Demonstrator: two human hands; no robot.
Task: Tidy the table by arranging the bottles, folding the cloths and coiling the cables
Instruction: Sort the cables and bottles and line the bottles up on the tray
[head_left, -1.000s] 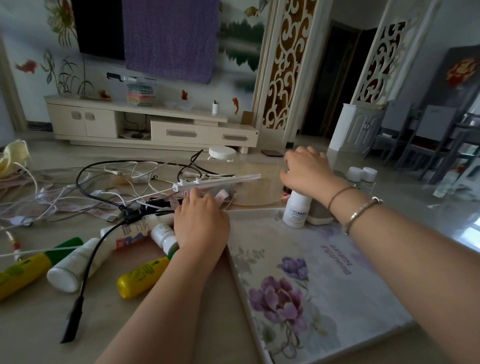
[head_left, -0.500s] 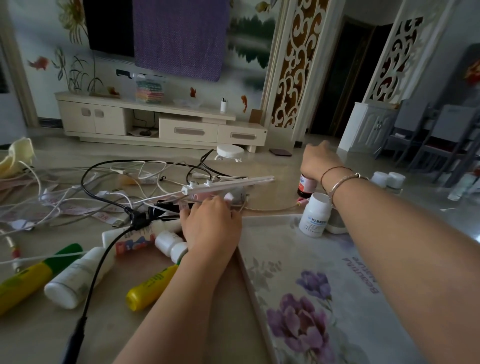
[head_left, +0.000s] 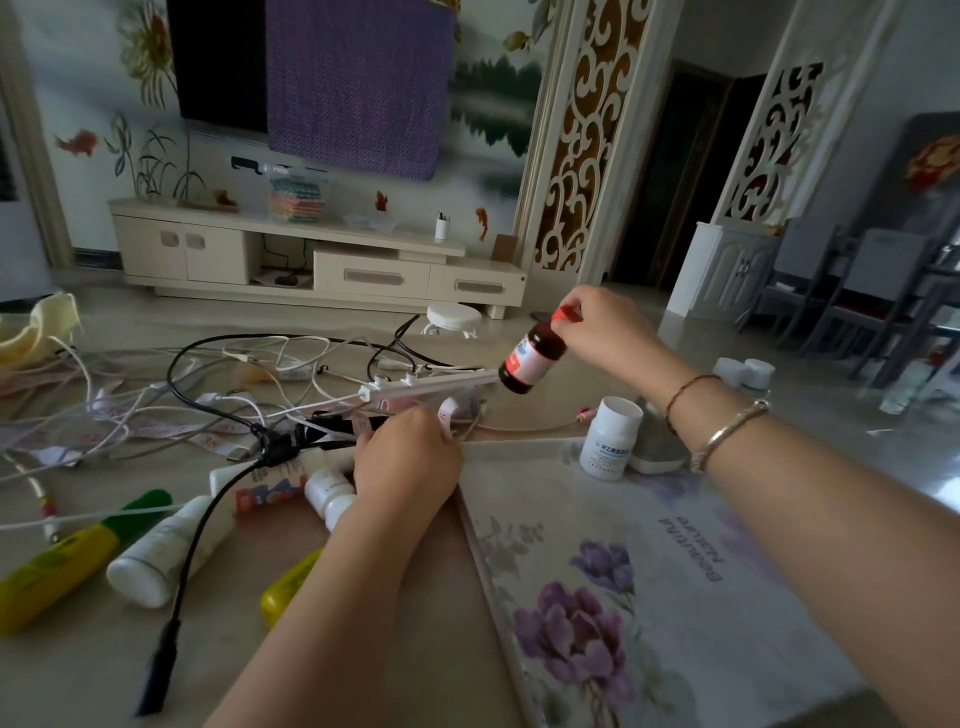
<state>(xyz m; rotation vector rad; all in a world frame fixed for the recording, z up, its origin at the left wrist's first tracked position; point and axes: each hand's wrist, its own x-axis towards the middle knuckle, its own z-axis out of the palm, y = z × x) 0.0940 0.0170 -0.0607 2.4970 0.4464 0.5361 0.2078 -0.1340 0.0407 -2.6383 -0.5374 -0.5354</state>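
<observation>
We see our right hand (head_left: 602, 325) lifted above the counter (head_left: 78, 670), its grip pinching the red cap of a small brown bottle (head_left: 531, 358) that hangs tilted in the air. Our left hand (head_left: 408, 462) rests among tangled cables (head_left: 208, 395) and toppled bottles (head_left: 161, 556); its fingers are hidden, so we cannot tell its grip. A white pill bottle (head_left: 609, 437) stands on the floral mat (head_left: 675, 597).

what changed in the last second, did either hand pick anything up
The right hand left the white bottle standing on the floral mat, gripped the dark red-capped bottle by its cap and lifted it, tilted, off the table. The left hand stayed among the cables.
</observation>
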